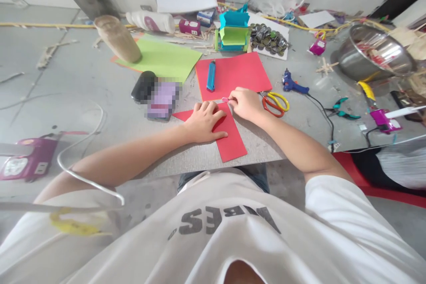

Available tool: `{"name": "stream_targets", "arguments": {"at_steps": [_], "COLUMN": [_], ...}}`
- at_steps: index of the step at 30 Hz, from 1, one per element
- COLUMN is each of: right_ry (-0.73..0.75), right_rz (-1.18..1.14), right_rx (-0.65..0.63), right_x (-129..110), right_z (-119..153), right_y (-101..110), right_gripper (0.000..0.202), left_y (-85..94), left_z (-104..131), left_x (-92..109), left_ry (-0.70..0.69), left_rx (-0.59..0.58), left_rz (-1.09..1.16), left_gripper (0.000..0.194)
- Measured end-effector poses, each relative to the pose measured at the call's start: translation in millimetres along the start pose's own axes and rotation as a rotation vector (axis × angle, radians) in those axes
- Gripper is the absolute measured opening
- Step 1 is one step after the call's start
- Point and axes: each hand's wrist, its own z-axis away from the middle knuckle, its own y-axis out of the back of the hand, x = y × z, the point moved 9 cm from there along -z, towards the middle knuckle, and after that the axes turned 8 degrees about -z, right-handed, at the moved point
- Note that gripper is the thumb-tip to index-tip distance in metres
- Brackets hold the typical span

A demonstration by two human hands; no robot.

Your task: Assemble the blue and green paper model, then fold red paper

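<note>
My left hand (205, 123) lies with spread fingers on a folded piece of red paper (233, 144), pressing it to the table near my body. One pointed corner of the paper sticks out to the left, and a straight strip runs toward the table's front edge. At the paper's upper end, my right hand (245, 103) is closed in a pinch. A small pink thing (225, 99) shows at its fingertips, too small to name. Just beyond lies a larger red sheet (238, 75) with a blue utility knife (211, 76) on it. Scissors (275, 104) with yellow and orange handles rest beside my right hand.
Left of the hands are a blurred purple item (163, 100), a black case (144, 86) and green paper (166, 55). A blue glue gun (294, 83), teal pliers (342, 108) and a metal bowl (353, 60) stand right. Bottle caps (269, 39) lie behind.
</note>
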Motion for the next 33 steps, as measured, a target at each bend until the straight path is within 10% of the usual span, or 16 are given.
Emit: {"name": "stream_targets", "arguments": {"at_steps": [10, 18, 33], "right_ry": [0.078, 0.218, 0.048], "right_rz": [-0.147, -0.28, -0.327], "right_rx": [0.3, 0.625, 0.259], "right_x": [41.3, 48.0, 25.6], "right_z": [-10.1, 4.9, 14.0], "right_y": [26.6, 49.7, 21.4], "right_gripper": [0.025, 0.074, 0.083], "left_y": [8.4, 17.1, 14.5], "left_z": [1.3, 5.2, 5.3], "left_x": [-10.4, -8.3, -10.7], "left_ry": [0.123, 0.242, 0.242], "left_rx": [0.075, 0.05, 0.041], "left_rz": [-0.008, -0.117, -0.085], "left_gripper": [0.072, 0.072, 0.076]}}
